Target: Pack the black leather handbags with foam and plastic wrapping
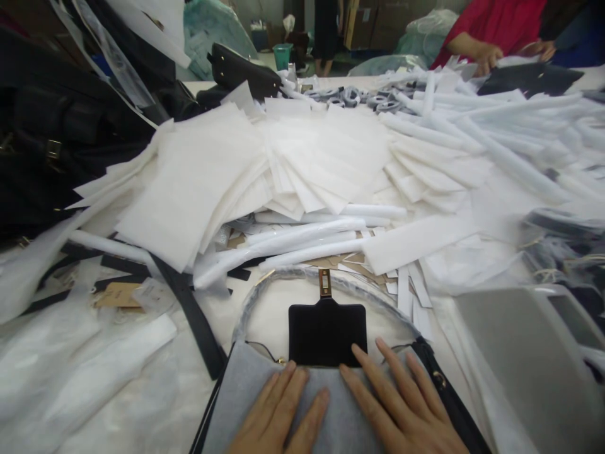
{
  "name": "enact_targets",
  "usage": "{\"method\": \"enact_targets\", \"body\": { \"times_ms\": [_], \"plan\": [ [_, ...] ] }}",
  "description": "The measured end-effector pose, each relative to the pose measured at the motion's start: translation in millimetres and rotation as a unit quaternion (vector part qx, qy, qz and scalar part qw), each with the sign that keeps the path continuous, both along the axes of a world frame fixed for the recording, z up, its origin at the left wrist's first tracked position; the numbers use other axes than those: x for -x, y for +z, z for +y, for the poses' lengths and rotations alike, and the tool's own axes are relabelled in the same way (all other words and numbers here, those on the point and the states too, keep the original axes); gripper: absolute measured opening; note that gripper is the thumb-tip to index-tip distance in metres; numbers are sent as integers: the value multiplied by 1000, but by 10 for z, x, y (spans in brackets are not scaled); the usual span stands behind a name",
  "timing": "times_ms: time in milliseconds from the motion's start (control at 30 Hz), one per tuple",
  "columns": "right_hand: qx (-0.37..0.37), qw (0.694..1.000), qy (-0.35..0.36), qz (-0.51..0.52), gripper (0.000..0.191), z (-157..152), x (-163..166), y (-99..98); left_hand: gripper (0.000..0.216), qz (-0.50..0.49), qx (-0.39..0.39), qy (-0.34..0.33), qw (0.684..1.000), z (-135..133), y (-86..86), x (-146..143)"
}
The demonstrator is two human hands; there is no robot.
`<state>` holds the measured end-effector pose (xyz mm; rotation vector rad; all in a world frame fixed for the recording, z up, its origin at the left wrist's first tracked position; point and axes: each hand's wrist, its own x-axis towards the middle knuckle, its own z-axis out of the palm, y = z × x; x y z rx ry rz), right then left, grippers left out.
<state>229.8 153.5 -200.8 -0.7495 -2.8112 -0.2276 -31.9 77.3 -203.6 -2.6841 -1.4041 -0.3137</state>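
A black handbag (466,413) lies on the table right in front of me, with a thin greyish-white paper sheet (236,384) over its body. Both my left hand (281,413) and my right hand (399,403) rest flat on that sheet, fingers stretched out. Beyond my fingertips the bag's black flap tab (327,331) points away from me, with a gold metal clasp (324,282) at its end. The bag's handle (250,299), wrapped in clear film, arches around the tab. A gold ring shows at the bag's right side.
Loose white paper sheets (193,176) and rolled white tubes (510,151) cover the table's middle and right. Black bags (61,132) are piled at the left. A grey plastic device (524,353) stands at the right. A co-worker in red (496,25) handles something across the table.
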Motion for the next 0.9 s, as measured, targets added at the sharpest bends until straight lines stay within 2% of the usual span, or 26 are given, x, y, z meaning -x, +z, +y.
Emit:
{"method": "enact_targets", "body": {
  "times_ms": [67,200,367,467,667,800,900],
  "plan": [
    [4,999,-33,0,70,-42,27,17,52,15,0,9,1000,-51,-8,-44],
    [89,992,-86,-19,69,-149,56,75,80,-22,58,42,997,-135,100,-123],
    [168,978,-122,4,65,-233,71,106,94,-102,157,49,981,-197,244,-160],
    [175,977,-118,23,63,-253,88,152,97,-120,195,43,973,-210,261,-166],
    [179,983,-51,3,57,-371,96,354,96,-115,189,42,974,-237,234,-181],
    [198,979,-49,-4,68,-478,66,316,96,-134,179,22,974,-228,194,-155],
    [210,976,-57,6,64,-533,45,276,94,-141,176,15,974,-218,173,-141]
  ]
}}
